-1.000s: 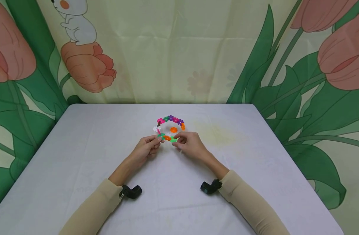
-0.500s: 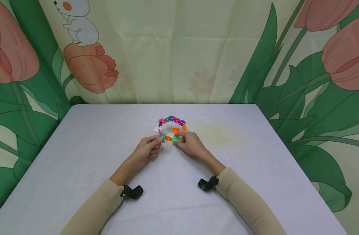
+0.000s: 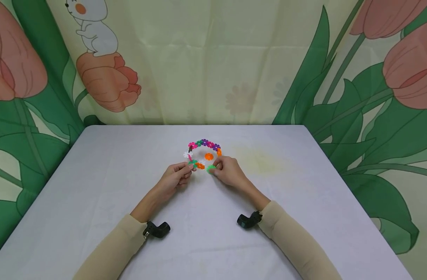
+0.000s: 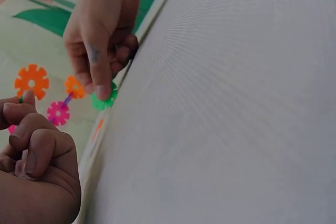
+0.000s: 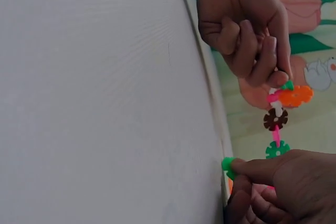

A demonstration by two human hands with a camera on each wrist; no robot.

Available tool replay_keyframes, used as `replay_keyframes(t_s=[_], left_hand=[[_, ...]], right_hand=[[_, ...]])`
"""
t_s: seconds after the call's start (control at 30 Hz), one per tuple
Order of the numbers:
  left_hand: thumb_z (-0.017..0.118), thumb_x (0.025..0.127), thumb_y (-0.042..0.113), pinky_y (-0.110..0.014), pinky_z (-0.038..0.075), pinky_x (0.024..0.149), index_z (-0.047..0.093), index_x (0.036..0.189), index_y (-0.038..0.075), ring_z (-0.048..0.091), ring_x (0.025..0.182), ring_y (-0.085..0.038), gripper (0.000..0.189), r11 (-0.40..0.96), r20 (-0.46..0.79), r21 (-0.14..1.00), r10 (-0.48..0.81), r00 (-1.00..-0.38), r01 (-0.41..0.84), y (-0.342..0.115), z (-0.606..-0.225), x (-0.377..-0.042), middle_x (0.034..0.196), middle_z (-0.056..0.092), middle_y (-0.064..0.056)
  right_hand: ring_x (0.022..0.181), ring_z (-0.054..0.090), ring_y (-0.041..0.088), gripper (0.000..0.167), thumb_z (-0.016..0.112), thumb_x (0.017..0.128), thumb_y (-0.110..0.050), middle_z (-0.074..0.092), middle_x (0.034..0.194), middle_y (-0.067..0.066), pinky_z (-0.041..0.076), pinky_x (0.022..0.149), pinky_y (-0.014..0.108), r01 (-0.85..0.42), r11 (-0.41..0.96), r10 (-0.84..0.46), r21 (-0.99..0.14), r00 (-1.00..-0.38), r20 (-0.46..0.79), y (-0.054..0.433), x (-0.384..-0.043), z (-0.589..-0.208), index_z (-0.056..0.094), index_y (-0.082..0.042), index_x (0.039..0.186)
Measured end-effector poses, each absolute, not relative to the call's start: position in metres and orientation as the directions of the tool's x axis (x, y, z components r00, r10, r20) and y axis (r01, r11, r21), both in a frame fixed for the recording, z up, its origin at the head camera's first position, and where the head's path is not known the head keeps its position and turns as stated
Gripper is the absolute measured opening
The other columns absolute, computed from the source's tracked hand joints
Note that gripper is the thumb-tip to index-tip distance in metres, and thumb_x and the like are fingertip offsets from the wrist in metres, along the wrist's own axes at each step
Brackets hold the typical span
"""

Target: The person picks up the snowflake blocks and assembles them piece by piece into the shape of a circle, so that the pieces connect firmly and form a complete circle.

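A loop-shaped chain of multicoloured notched plastic discs (image 3: 204,142) is held up over the far middle of the table. My left hand (image 3: 173,177) pinches a green disc (image 3: 192,163) of it between thumb and fingertips. An orange disc (image 3: 200,165) sticks out from there to the right. Between thumb and index finger, my right hand (image 3: 230,171) pinches a light green disc (image 3: 211,168), with a small gap between it and that orange one. In the right wrist view, a brown disc (image 5: 275,119) hangs below the left fingertips. Part of the light green disc is hidden by fingers.
Another orange disc (image 3: 208,156) shows inside the loop. A white cloth covers the table (image 3: 213,233), whose far edge meets a curtain (image 3: 206,77) printed with tulips. Black wrist cameras stick inward from both sleeves.
My right hand has moved slightly right with the light green disc, opening a gap beside the chain's orange disc. The left hand keeps its pinch and stays nearly in place.
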State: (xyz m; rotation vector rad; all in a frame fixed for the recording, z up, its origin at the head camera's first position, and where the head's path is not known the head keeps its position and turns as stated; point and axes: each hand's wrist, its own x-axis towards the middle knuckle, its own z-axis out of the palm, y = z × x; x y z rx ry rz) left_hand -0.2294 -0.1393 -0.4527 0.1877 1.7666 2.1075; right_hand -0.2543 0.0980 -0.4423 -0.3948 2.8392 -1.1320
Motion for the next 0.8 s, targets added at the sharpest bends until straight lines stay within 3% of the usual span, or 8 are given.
replay_keyframes(t_s=[0.17,0.3,0.6,0.8], left_hand=[[0.058,0.110,0.024,-0.022,0.026,0.055,0.063,0.105,-0.002,0.032,0.059,-0.009,0.027,-0.125,-0.144,0.971,0.373,-0.917,-0.203,-0.139,-0.453,-0.229,0.072,0.046,0.006],[0.058,0.110,0.025,-0.022,0.026,0.055,0.063,0.106,-0.002,0.032,0.059,-0.008,0.028,-0.119,-0.146,0.972,0.370,-0.917,-0.203,-0.139,-0.453,-0.229,0.072,0.047,0.007],[0.057,0.110,0.022,-0.021,0.027,0.054,0.065,0.108,-0.003,0.031,0.058,-0.007,0.027,-0.125,-0.157,0.969,0.357,-0.921,-0.214,-0.140,-0.452,-0.228,0.072,0.046,0.006],[0.058,0.110,0.023,-0.021,0.027,0.054,0.064,0.107,-0.003,0.031,0.059,-0.008,0.027,-0.115,-0.149,0.972,0.363,-0.920,-0.203,-0.140,-0.452,-0.229,0.072,0.046,0.006]], right_hand=[[0.055,0.062,0.015,0.016,0.074,0.100,-0.019,0.068,0.071,0.005,0.056,0.057,0.026,-0.111,0.629,-0.279,-0.770,-0.956,-0.090,0.107,-0.248,-0.436,0.073,-0.004,0.098],[0.059,0.065,0.015,0.016,0.072,0.102,-0.021,0.071,0.074,0.006,0.059,0.059,0.027,-0.052,0.599,-0.292,-0.799,-0.943,-0.157,0.113,-0.247,-0.436,0.073,-0.005,0.099],[0.059,0.066,0.015,0.021,0.069,0.104,-0.024,0.072,0.074,0.004,0.058,0.058,0.028,-0.074,0.566,-0.378,-0.821,-0.908,-0.179,0.119,-0.249,-0.436,0.073,-0.006,0.094],[0.062,0.066,0.014,0.025,0.067,0.105,-0.021,0.071,0.075,0.004,0.055,0.060,0.025,-0.018,0.440,-0.459,-0.898,-0.864,-0.208,0.120,-0.248,-0.432,0.074,0.002,0.098]])
